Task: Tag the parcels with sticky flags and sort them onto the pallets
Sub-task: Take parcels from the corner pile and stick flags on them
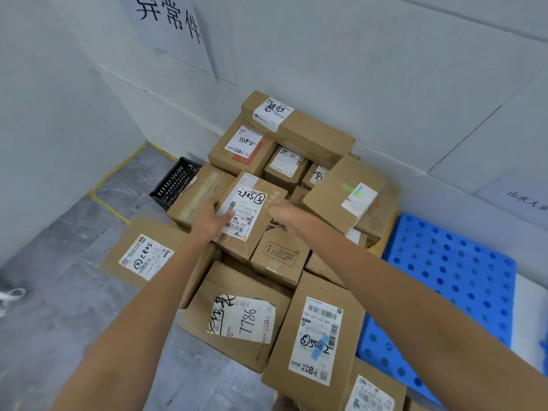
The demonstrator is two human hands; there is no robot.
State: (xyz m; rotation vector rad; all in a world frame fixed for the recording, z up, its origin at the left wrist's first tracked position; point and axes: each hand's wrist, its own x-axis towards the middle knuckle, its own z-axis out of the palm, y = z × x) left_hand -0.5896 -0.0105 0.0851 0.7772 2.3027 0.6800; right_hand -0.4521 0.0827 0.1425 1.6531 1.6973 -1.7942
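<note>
White panel walls [355,69] meet a grey marbled floor [59,247] marked with yellow tape [117,170].

the heap of brown cardboard parcels [246,321] filled the corner, boxes packed edge to edge and stacked, with only narrow dark gaps between them. white panel walls [355,69] closed it off behind and on the left. a black mesh plastic crate [175,182] sat tight against the heap's left rear. open room lay over the grey marbled floor [59,292] to the left, with a white shoe [9,295] at its far edge. to the right, the blue perforated plastic pallet [450,268] showed open top. a tilted brown box with a green flag [335,197] crowded the right side of the middle white-labelled parcel [252,209], which the left hand [207,221] gripped at its left edge.
</note>
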